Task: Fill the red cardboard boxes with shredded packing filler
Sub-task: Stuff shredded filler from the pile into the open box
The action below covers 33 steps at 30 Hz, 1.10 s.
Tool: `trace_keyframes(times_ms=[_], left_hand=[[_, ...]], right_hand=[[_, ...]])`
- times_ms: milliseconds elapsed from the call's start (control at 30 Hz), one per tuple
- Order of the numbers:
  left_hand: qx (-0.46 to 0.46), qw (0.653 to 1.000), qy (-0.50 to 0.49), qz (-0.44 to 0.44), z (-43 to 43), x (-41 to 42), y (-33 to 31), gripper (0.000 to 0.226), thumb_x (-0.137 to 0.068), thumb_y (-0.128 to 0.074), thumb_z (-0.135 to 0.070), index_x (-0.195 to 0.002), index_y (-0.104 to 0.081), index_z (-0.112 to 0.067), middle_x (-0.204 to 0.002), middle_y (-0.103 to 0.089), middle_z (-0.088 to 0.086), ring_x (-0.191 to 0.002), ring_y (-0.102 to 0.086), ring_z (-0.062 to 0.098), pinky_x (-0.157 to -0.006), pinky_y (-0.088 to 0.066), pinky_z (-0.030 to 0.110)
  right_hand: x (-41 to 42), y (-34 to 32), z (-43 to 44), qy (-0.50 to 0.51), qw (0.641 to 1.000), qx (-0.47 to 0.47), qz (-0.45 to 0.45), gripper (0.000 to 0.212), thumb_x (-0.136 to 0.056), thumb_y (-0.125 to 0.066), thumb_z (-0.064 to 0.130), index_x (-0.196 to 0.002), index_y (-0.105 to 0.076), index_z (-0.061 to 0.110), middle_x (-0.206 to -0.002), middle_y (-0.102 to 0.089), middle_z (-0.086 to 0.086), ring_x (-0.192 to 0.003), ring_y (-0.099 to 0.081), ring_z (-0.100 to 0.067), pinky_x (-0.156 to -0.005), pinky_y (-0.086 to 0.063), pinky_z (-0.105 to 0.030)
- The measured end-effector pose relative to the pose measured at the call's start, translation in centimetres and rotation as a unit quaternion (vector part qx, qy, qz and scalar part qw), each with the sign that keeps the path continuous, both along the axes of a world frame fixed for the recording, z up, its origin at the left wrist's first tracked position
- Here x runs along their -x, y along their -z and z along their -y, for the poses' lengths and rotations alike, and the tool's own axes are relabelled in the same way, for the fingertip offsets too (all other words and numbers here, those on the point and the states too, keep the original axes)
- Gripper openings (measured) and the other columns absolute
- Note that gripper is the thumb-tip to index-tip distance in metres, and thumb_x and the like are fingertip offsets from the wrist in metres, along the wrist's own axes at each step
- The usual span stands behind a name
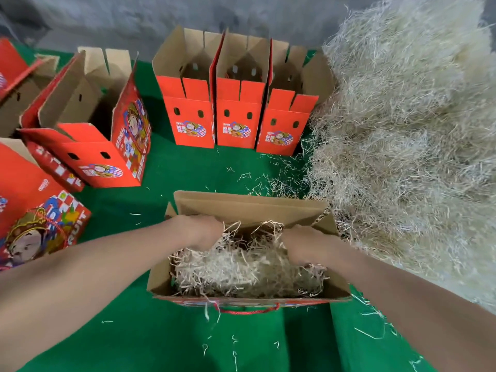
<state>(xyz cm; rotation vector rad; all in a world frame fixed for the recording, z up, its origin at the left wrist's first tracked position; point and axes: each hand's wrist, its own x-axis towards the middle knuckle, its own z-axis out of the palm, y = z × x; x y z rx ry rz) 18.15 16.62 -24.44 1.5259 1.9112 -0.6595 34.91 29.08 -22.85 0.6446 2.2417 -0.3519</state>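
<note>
The open red cardboard box (249,208) sits directly under both hands, likely so its shredded paper filler (241,272) can be pressed down; the supply heap (402,130) lies just beyond the right hand (302,244). It and the left hand (200,232) reach in knuckles-up, fingers buried; whether they clutch or press flat I cannot tell.

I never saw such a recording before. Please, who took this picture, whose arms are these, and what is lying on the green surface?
No machine here: a person wears one camera on the head, looking down at their own bare arms. The left hand and right hand reach into an open red cardboard box, into pale shredded packing filler; their fingers are hidden, so a grip cannot be judged. At the back of the green surface stand three open boxes, and a big filler heap lies at the right.
</note>
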Motion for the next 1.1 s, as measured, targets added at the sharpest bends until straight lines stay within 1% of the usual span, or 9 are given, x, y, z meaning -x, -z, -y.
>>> trace_keyframes(times_ms=[167, 300, 400, 533, 600, 667, 733, 900, 1100], left_hand=[[0.048, 0.998, 0.039, 0.016, -2.1, -1.7, 2.8, 0.021, -0.089, -0.042, 0.004, -0.096, -0.062, 0.0, -0.074, -0.053, 0.008, -0.055, -0.047, 0.015, -0.047, -0.039, 0.022], [0.137, 0.99, 0.022, 0.026, -1.9, -1.8, 5.0, 0.033, -0.095, -0.047, -0.018, -0.118, -0.056, 0.004, -0.117, -0.058, 0.019, -0.105, -0.057, 0.031, -0.092, -0.045, 0.036], [0.149, 0.987, 0.013, 0.066, -1.7, -1.1, 4.0, 0.026, -0.094, -0.05, -0.022, -0.109, -0.061, -0.002, -0.089, -0.057, 0.006, -0.076, -0.054, 0.019, -0.075, -0.05, 0.032], [0.123, 0.988, 0.075, 0.05, -1.8, -0.3, 0.1, 0.01, -0.087, -0.053, -0.009, -0.079, -0.057, -0.006, -0.068, -0.052, 0.001, -0.053, -0.044, 0.012, -0.043, -0.036, 0.022], [0.139, 0.978, 0.046, 0.151, -1.9, 0.0, -1.9, 0.014, -0.088, -0.057, -0.016, -0.091, -0.062, -0.003, -0.073, -0.061, 0.004, -0.053, -0.052, 0.011, -0.041, -0.04, 0.017], [0.187, 0.929, -0.05, 0.316, -2.1, 0.4, -3.4, 0.024, -0.09, -0.057, -0.018, -0.113, -0.061, -0.01, -0.076, -0.063, -0.003, -0.059, -0.06, 0.01, -0.048, -0.048, 0.015], [0.228, 0.875, -0.081, 0.418, -1.7, 0.7, -4.2, 0.038, -0.089, -0.059, -0.011, -0.126, -0.057, -0.02, -0.076, -0.063, -0.008, -0.064, -0.061, 0.01, -0.055, -0.051, 0.016], [0.236, 0.868, -0.037, 0.435, -0.6, -0.1, -3.2, 0.034, -0.082, -0.064, 0.003, -0.115, -0.064, -0.004, -0.071, -0.068, -0.01, -0.064, -0.062, 0.005, -0.065, -0.054, 0.017], [0.224, 0.887, -0.049, 0.402, 0.4, 0.5, -3.2, 0.024, -0.078, -0.066, 0.005, -0.096, -0.067, -0.011, -0.058, -0.065, -0.02, -0.06, -0.062, -0.005, -0.059, -0.047, 0.007]], right_hand=[[3.6, 3.9, 0.7, -0.108, 0.992, -0.021, 0.064, 0.035, -0.094, -0.044, 0.009, -0.128, -0.048, 0.002, -0.128, -0.052, -0.014, -0.112, -0.053, -0.03, -0.083, -0.046, -0.035], [4.3, 6.7, 0.2, -0.16, 0.97, 0.002, 0.181, 0.036, -0.096, -0.035, 0.011, -0.129, -0.044, -0.001, -0.131, -0.047, -0.016, -0.115, -0.049, -0.028, -0.093, -0.043, -0.037], [4.2, 6.9, -0.6, -0.175, 0.961, 0.008, 0.215, 0.037, -0.099, -0.036, 0.023, -0.126, -0.048, 0.001, -0.12, -0.052, -0.01, -0.109, -0.051, -0.026, -0.087, -0.04, -0.033], [4.5, 5.7, -1.1, -0.226, 0.956, -0.033, 0.186, 0.035, -0.096, -0.044, 0.029, -0.121, -0.055, 0.007, -0.114, -0.057, -0.007, -0.098, -0.056, -0.025, -0.077, -0.044, -0.033], [4.5, 4.6, -0.4, -0.234, 0.957, -0.045, 0.163, 0.035, -0.097, -0.043, 0.031, -0.116, -0.058, 0.006, -0.096, -0.058, -0.005, -0.075, -0.054, -0.019, -0.064, -0.046, -0.028], [4.6, 3.9, 0.3, -0.23, 0.961, -0.045, 0.144, 0.033, -0.096, -0.046, 0.032, -0.1, -0.065, 0.006, -0.072, -0.053, 0.002, -0.056, -0.047, -0.013, -0.049, -0.041, -0.026], [4.7, 3.5, 0.9, -0.268, 0.946, -0.029, 0.18, 0.039, -0.095, -0.046, 0.038, -0.078, -0.064, 0.009, -0.064, -0.053, 0.001, -0.055, -0.049, -0.014, -0.052, -0.046, -0.031], [4.7, 4.4, 1.1, -0.28, 0.94, 0.002, 0.193, 0.048, -0.094, -0.046, 0.043, -0.123, -0.056, 0.006, -0.116, -0.062, -0.008, -0.097, -0.062, -0.022, -0.087, -0.051, -0.037], [4.3, 3.4, 1.0, -0.28, 0.956, 0.018, 0.085, 0.044, -0.095, -0.046, 0.038, -0.129, -0.051, 0.01, -0.124, -0.058, -0.008, -0.107, -0.058, -0.025, -0.091, -0.049, -0.035]])
